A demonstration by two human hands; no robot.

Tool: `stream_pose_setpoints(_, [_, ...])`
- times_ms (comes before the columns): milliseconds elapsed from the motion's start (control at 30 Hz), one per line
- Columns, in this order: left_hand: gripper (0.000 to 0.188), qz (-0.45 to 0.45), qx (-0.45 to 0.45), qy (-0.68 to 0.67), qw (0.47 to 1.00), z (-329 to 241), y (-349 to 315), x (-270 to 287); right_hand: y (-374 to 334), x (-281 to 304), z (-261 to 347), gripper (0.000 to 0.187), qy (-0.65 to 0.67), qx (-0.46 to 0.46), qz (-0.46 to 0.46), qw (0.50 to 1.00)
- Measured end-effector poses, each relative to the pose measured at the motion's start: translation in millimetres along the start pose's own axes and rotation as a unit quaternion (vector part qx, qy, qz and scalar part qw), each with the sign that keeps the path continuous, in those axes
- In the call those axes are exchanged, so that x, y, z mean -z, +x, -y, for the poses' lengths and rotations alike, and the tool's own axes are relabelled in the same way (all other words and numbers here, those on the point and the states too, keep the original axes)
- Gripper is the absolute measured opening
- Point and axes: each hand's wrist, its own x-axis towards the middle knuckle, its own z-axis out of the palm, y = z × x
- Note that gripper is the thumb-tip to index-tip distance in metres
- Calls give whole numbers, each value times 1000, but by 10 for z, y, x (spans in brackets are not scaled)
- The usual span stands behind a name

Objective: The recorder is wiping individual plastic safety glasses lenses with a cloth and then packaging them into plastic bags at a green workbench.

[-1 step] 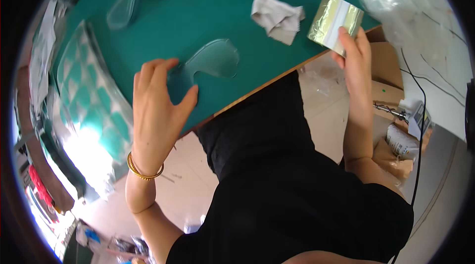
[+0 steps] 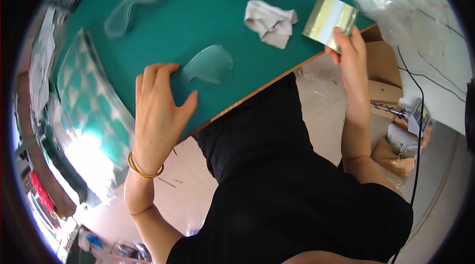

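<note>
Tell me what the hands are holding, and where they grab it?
The right hand grips a shiny gold-and-silver roll by its near edge. The left hand holds nothing, resting flat beside a clear plastic goggle lens.

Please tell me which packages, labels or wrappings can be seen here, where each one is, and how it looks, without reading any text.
Shiny gold-green foil packet: held in the right hand at the table edge; flat, rectangular.
Clear plastic bags: upper right; crumpled, transparent.
Cardboard boxes: on the floor at right; brown.
Small printed package: far right, by the black cable; boxy, pale, too small to tell more.
</note>
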Motion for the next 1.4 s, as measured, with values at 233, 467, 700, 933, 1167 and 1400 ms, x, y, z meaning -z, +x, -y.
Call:
stream_pose_setpoints(233, [25, 14, -15, 12, 1000, -18, 227, -55, 386, 431, 292, 67, -506, 43, -89, 857])
stream_pose_setpoints(467, [31, -96, 20, 9, 995, 626, 973, 484, 594, 199, 1484, 28, -219, 345, 0, 913])
stream_pose_setpoints(700, [36, -83, 22, 83, 993, 1144, 1340, 605, 1035, -256, 2165, 27, -515, 231, 306, 767])
stream_pose_setpoints(933, [33, -224, -7, 47, 973, 769, 784, 827, 1063, -202, 2041, 22, -488, 419, 163, 748])
stream_pose_setpoints(1167, [24, -233, 81, -91, 965, 466, -122, 476, 184, -1132, 844, 22, -338, 538, 368, 679])
stream_pose_setpoints(1400, [29, -145, 145, -141, 969, 240, -483, 52, 30, -1120, 395, 29, -301, 465, 155, 818])
